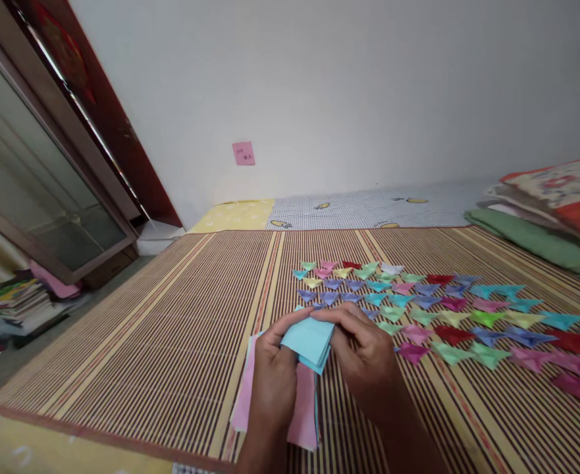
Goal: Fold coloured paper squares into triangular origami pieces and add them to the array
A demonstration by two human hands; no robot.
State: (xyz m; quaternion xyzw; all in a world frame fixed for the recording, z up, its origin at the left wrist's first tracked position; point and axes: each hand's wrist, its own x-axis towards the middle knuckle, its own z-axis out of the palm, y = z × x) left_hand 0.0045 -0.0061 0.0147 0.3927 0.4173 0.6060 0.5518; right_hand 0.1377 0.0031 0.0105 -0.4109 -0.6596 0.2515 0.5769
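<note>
A folded light-blue sheet of paper [309,339] is held up between both hands, its layers showing along the lower edge. My left hand [277,345] grips its left side, fingers over the top edge and thumb below. On the other side my right hand [361,336] pinches the upper right edge. Beneath the hands lies a stack of paper [303,421] with a pink sheet on top, partly covered by my left hand and wrist. Rows of small folded paper pieces [455,334] in many colours spread out to the right; a few are hidden behind my hands.
A striped bamboo mat [146,342] covers the bed. Folded bedding [541,237] is piled at the far right. A pink note [243,153] sticks to the white wall [349,85]. Books [20,303] are stacked at the left, below a glass-paned door [37,158].
</note>
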